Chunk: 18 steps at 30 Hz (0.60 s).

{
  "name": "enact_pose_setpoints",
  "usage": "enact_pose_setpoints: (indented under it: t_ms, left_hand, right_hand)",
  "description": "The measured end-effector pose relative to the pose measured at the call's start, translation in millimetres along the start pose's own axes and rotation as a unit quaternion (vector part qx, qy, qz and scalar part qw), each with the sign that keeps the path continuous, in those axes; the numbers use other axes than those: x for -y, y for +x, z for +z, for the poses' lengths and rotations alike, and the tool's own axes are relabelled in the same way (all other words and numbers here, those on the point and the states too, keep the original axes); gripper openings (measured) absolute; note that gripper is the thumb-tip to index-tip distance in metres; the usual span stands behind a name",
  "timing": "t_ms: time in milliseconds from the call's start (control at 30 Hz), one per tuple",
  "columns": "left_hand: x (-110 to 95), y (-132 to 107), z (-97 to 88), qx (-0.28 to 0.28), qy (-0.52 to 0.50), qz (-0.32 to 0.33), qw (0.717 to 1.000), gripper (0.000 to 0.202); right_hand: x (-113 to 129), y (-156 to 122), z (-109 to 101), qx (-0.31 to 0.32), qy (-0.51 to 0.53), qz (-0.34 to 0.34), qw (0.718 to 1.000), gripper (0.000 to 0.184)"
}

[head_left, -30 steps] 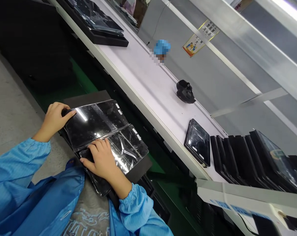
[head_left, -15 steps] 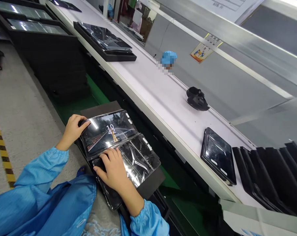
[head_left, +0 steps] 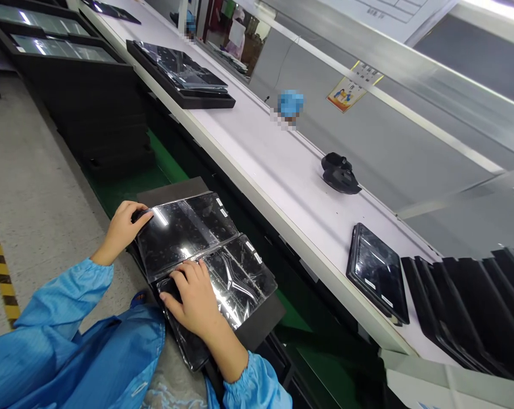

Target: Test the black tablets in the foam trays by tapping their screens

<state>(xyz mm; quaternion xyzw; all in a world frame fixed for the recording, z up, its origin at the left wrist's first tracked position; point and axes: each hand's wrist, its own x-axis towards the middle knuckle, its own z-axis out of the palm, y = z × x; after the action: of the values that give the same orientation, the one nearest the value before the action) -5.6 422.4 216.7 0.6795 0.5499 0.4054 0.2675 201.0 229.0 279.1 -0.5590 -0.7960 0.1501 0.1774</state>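
Two tablets in clear film lie side by side on a black foam tray (head_left: pixel 257 324) over my lap. The upper tablet (head_left: pixel 184 227) has a dark screen with white labels at its right end. My left hand (head_left: pixel 126 227) pinches its left corner, thumb on top and fingers along the far edge. Wrinkled, shiny film covers the lower tablet (head_left: pixel 239 278). On that tablet's left part rests my right hand (head_left: pixel 195 298), fingers spread and lying over the film near the seam between the two. Below this hand a dark wrapped piece (head_left: pixel 191 346) juts toward me.
A white bench (head_left: pixel 257 165) runs diagonally past me. It bears a tray with wrapped tablets (head_left: pixel 184 71), a black object (head_left: pixel 339 173), a small stack of tablets (head_left: pixel 378 272) and a row of black cases (head_left: pixel 461 307). Stacked black trays (head_left: pixel 99 113) stand at left.
The upper tablet's screen went from a lit lock picture showing 10:42 to dark. Both hands keep nearly the same places.
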Motion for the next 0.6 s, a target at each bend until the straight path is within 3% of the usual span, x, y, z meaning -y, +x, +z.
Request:
enact_pose_setpoints:
  t_ms: [333,600]
  left_hand:
    - [10.4,0.7,-0.4,0.000,-0.003,-0.002,1.000,0.037]
    - [6.1,0.2,-0.1,0.001,-0.007,-0.019,1.000,0.035]
  right_hand:
    - [4.3,3.9,1.1,0.008,-0.032,0.009,0.999,0.034]
    - [0.6,-0.8,-0.8,0.002,-0.002,-0.001,1.000,0.038]
